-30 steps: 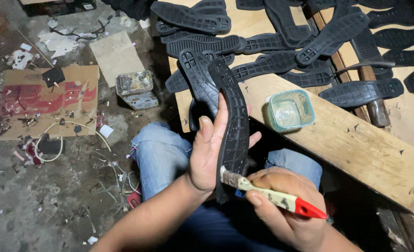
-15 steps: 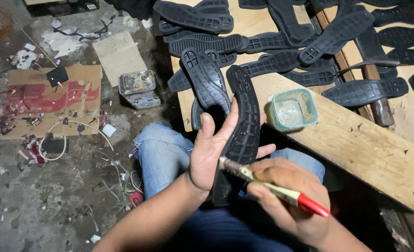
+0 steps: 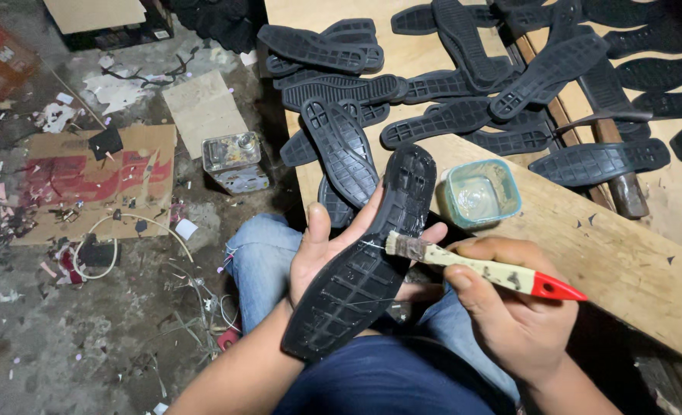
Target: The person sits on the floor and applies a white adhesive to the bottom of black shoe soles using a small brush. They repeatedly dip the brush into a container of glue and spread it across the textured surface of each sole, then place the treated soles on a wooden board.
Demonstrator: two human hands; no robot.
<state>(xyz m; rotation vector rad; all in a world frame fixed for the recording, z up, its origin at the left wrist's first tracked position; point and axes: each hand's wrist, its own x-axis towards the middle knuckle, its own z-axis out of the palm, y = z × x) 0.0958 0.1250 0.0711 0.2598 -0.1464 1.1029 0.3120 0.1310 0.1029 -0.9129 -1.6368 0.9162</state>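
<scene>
While a black rubber shoe sole (image 3: 364, 265) lies tread-up over your lap, your left hand (image 3: 333, 250) cradles it from beneath and your right hand (image 3: 506, 315) grips a red-handled brush (image 3: 479, 267), bristles touching the sole; a square glue tub (image 3: 479, 192) sits nearby on the wooden board (image 3: 610, 261).

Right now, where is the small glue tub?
The glue tub sits on the wooden board, just right of the held sole's tip and above the brush.
</scene>
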